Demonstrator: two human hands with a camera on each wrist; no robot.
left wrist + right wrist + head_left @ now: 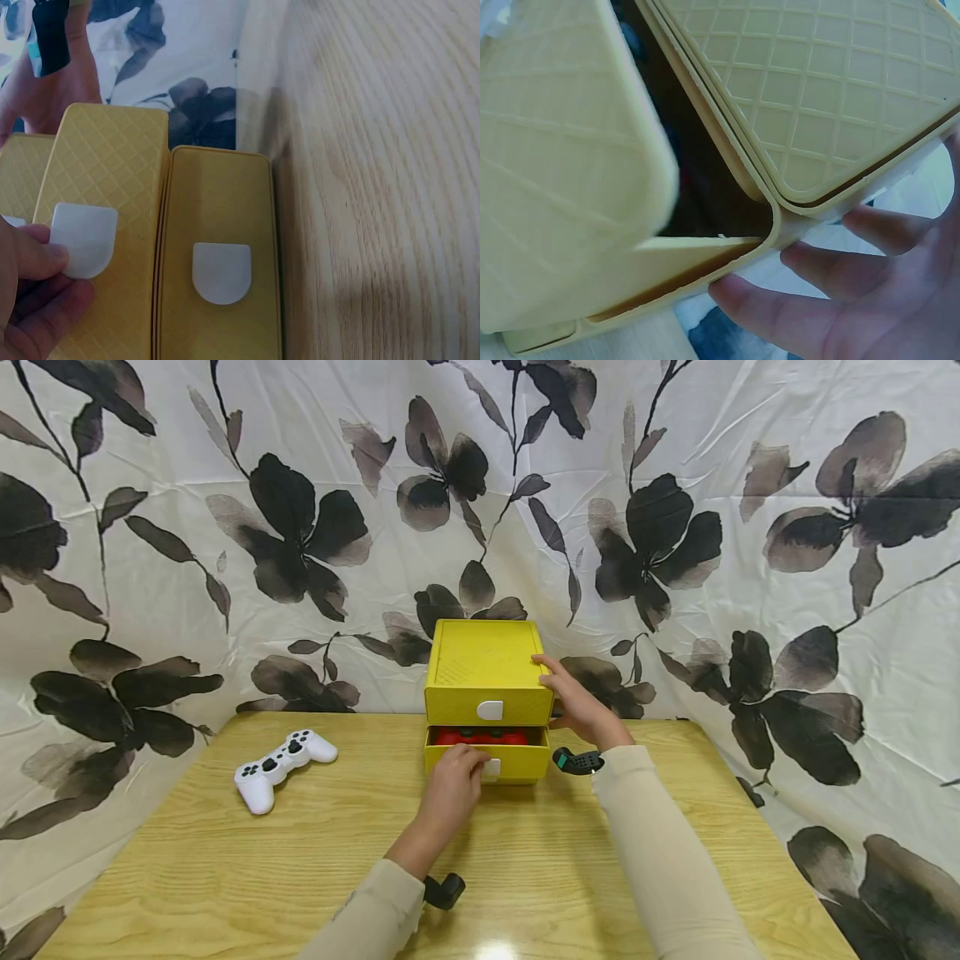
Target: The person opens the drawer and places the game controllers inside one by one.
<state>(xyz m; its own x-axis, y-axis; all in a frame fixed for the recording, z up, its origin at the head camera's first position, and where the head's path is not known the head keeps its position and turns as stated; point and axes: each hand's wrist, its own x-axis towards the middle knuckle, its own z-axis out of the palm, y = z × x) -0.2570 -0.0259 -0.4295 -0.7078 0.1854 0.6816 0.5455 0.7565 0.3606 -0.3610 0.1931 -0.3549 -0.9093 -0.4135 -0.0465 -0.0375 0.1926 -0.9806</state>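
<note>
A yellow drawer unit (486,656) with white tab handles stands near the wall. Its middle drawer (517,762) is pulled partly out, and a red game controller (508,737) shows inside. My left hand (453,777) pinches that drawer's white handle (84,238) between thumb and fingers. Below it is the bottom drawer (219,199), closed, as the left wrist view shows. Against the unit's right side rests my right hand (581,702), one finger reaching the top edge. In the right wrist view its fairly straight fingers (769,307) touch the side by the open drawer.
A white game controller (281,766) lies on the wooden table (247,877), left of the unit. Behind stands a white cloth (525,577) with dark flowers, which also runs down both sides of the table.
</note>
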